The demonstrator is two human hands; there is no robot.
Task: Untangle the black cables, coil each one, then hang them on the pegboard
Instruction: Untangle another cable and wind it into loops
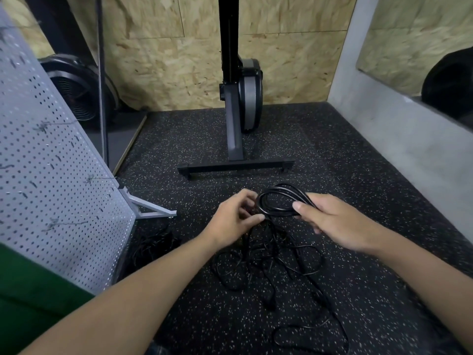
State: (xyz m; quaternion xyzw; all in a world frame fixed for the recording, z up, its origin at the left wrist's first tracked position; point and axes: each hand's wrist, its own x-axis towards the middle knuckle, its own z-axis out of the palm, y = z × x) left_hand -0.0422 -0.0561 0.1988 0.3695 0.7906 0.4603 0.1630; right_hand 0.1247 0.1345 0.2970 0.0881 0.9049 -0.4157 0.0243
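A coil of black cable hangs above the speckled floor between my hands. My right hand grips the coil's right side, thumb over the loops. My left hand pinches the cable at the coil's left edge. From the coil the cable drops into a loose tangle of black cables on the floor below, with one strand trailing toward me at the lower right. A second small heap of black cable lies by the foot of the grey pegboard, which stands at the left with several hooks on it.
A black exercise machine stands on a crossbar foot just beyond the cables. A fan sits behind the pegboard. A grey wall borders the right side. The pegboard's white foot juts onto the floor.
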